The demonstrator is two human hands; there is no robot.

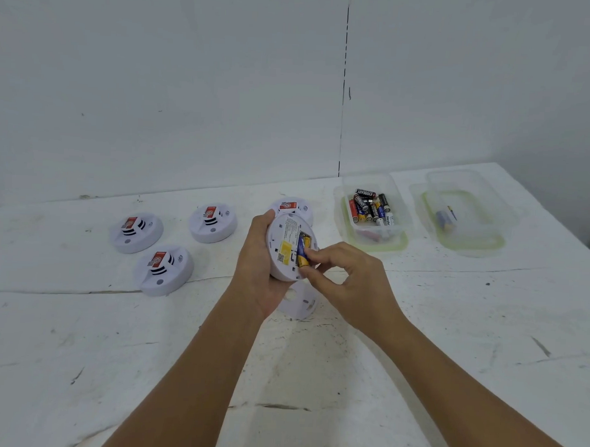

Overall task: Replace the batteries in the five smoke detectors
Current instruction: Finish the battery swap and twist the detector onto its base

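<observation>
Left hand (256,255) grips detector (287,248) back-up; right hand (343,279) pinches battery (302,251) near end, its long axis running away from camera.

- The left hand (259,255) covers the left rim of the held smoke detector (287,248).
- That detector hides most of the far detector (292,206) and part of the loose white plate (300,303).
- Label print is too small to read.
- Both forearms are cut off by the bottom edge.

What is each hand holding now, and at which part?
Left hand grips the opened smoke detector by its rim. Right hand pinches the near end of a battery in its compartment.
</observation>
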